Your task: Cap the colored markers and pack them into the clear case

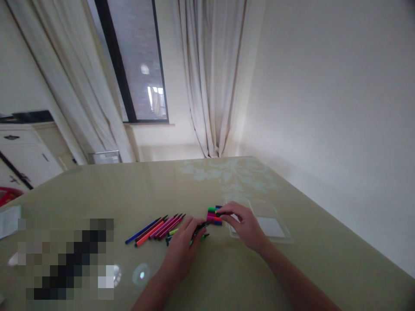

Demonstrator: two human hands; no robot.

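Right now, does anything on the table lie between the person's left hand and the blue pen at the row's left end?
Yes: an orange pen and magenta pens lie between the left hand and the blue pen. Nothing visible covers the blue pen.

Up at eleven o'clock, the dark-framed window [138,65], bright reflections [155,103] on its glass! Pale curtains [212,73] hang in folds at ten and twelve, a plain whitish wall [340,95] sweeps past two, a white cabinet [27,147] sits at nine. Glossy, greenish table [240,276] across six, a round glint [142,275] at seven.
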